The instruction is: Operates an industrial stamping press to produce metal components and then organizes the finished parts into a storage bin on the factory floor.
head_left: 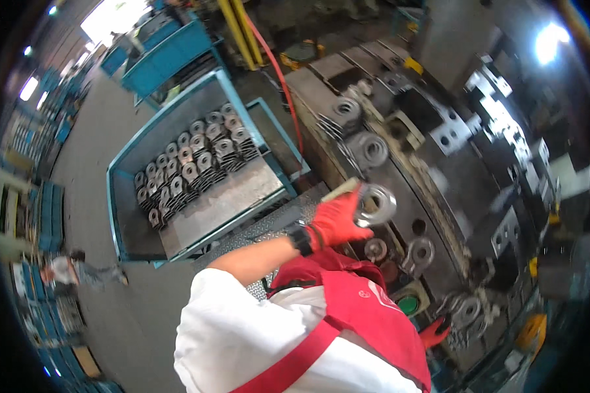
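Observation:
My left hand, in a red glove, is closed on the edge of a flat metal bracket with a large round ring end. It holds the bracket over the near edge of the machine bed. A pale strip shows beside its fingers. Lower right, my right hand, also red-gloved, is next to a stack of similar metal brackets. My body hides most of that hand, and its grip does not show. Another ring-ended bracket lies on the machine between the hands.
More bracket stacks sit along the machine bed. Left of me, a blue metal bin holds rows of stacked brackets. A green button is close to my apron. A red hose hangs behind; a person is far left.

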The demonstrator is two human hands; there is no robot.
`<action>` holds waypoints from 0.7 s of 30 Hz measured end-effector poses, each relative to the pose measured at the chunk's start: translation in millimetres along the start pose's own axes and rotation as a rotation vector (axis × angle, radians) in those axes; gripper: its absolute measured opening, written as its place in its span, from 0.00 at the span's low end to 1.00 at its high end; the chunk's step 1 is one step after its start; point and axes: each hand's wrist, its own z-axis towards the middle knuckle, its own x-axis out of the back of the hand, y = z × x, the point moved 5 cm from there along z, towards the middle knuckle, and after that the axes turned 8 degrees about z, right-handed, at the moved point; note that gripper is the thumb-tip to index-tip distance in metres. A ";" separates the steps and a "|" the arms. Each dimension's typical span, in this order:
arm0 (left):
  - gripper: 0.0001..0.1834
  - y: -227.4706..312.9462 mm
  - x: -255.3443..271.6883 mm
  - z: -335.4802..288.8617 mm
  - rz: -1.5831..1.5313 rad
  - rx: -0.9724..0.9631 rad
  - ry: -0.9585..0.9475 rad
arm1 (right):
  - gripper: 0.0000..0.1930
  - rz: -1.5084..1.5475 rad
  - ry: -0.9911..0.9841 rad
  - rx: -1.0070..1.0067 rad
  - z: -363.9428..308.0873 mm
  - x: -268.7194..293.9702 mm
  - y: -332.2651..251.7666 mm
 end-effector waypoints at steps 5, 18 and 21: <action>0.53 -28.8 -9.2 41.1 0.185 0.128 -0.129 | 0.18 0.365 -0.273 -0.065 -25.7 -23.3 -24.6; 0.50 -67.6 -75.9 135.7 0.503 0.022 0.050 | 0.23 0.504 -1.032 -0.122 -95.5 -238.7 -168.3; 0.49 -68.6 -55.3 113.9 0.191 -0.048 0.173 | 0.29 0.410 -1.079 -0.109 -89.9 -313.4 -177.2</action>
